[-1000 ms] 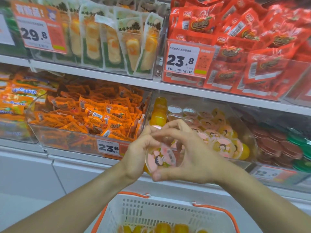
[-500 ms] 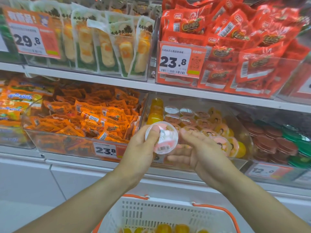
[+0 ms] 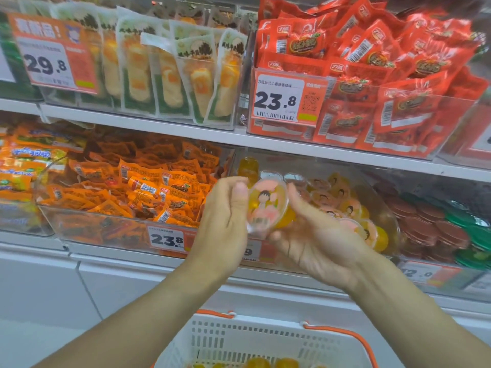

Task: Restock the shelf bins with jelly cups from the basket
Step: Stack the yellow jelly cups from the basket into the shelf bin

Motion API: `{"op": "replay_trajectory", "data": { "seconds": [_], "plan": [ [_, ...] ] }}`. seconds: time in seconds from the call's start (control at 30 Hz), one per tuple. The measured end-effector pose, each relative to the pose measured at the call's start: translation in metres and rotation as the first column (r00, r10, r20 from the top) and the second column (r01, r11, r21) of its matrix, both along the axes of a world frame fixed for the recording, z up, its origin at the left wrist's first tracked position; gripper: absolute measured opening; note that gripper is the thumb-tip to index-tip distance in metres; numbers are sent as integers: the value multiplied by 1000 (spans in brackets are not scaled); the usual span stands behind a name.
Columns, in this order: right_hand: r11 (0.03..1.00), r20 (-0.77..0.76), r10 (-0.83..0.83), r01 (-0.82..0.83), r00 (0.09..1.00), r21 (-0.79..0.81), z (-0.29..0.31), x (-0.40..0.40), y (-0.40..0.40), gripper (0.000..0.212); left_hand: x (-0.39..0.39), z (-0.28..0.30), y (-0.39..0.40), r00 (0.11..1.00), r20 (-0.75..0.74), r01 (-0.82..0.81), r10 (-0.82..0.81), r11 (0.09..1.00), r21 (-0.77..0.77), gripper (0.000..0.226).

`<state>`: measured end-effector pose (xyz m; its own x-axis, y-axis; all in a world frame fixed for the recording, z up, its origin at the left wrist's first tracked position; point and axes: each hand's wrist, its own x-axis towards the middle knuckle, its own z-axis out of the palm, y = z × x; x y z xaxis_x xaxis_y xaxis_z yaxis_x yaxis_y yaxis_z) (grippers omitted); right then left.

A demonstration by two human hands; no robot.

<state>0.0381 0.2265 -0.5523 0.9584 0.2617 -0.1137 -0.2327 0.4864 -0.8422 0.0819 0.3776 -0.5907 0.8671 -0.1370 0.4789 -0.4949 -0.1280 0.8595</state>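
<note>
Shelf bins same as 0.5 s ago, camera nudged closer. Jelly cup (image 3: 267, 205) now faces us lid-first with the cartoon label showing; before, its clear bottom pointed out. Left hand (image 3: 225, 224) grips it, thumb on the left rim. Right hand (image 3: 316, 235) has rolled palm-up, fingers straight, touching the cup's right side and underside. Cup sits in front of the clear jelly bin (image 3: 385, 208), not in it. White basket (image 3: 265, 341) below, more cups inside.

Up top: pale scallop snack packs (image 3: 170, 73) at left, red sausage packets (image 3: 377, 75) at right with a 23.8 price tag (image 3: 288, 98). Below left, orange snack packets (image 3: 138, 187) piled in a clear bin; far right, dark red and green lidded cups (image 3: 446, 227).
</note>
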Motion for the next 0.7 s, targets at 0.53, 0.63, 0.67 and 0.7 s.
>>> {"op": "replay_trajectory", "data": {
  "seconds": [0.53, 0.63, 0.67, 0.7],
  "plan": [
    [525, -7, -577, 364, 817, -770, -21, 184, -65, 26, 36, -39, -14, 892, 450, -422, -44, 276, 864, 63],
    [387, 83, -564, 353, 821, -852, -35, 208, -70, 36, 37, -41, -15, 898, 437, -421, -38, 210, 883, 66],
    [341, 121, -558, 359, 821, -869, -40, 216, -72, 41, 37, -42, -15, 898, 438, -423, -36, 202, 883, 65],
    [292, 160, -552, 370, 818, -882, -43, 222, -73, 42, 37, -42, -16, 896, 443, -428, -34, 201, 881, 63]
  ]
}}
